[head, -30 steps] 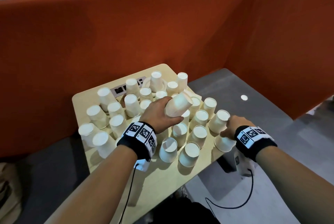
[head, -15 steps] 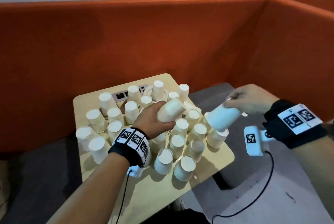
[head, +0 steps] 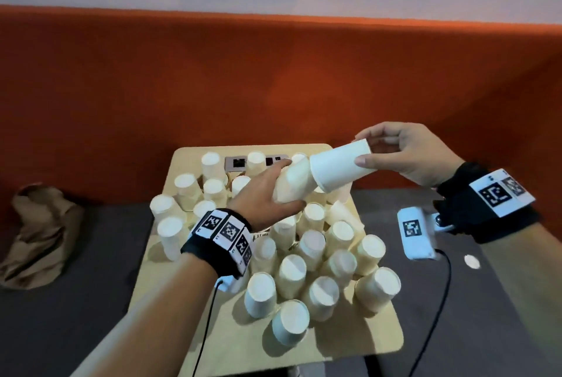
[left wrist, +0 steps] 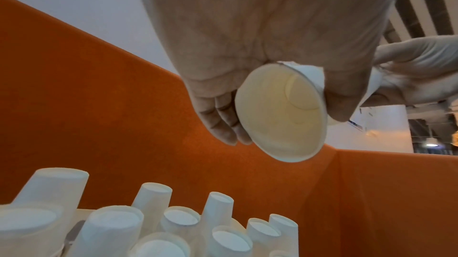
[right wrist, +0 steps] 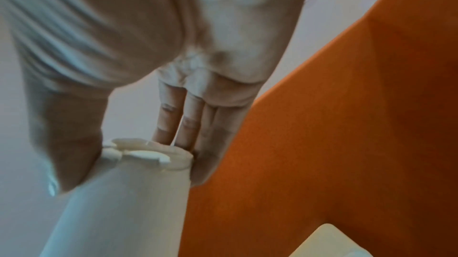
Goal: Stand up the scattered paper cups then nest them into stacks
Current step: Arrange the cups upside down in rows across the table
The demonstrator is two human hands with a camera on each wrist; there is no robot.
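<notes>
Above the far part of the table my left hand [head: 267, 194] grips a white paper cup [head: 292, 183] on its side, its open mouth facing the left wrist camera [left wrist: 280, 116]. My right hand [head: 392, 151] pinches a second paper cup [head: 337, 165] near its base, thumb in front and fingers behind. That cup's mouth is slipped over the base end of the left cup, both tilted in the air. In the right wrist view this cup [right wrist: 128, 202] runs down from my fingers [right wrist: 188, 122]. Many more white cups [head: 313, 279] stand mouth-down on the wooden table [head: 243, 346].
An orange padded partition [head: 273, 78] closes off the back and right. A power socket strip [head: 237, 162] sits in the table's far edge. A crumpled brown bag [head: 36, 233] lies on the grey seat to the left. A white tagged device [head: 415, 232] hangs from my right wrist.
My right hand lifted its cup from the table's right edge up and across to the left cup, and slid its mouth over that cup's base. The left hand tilted its cup towards it.
</notes>
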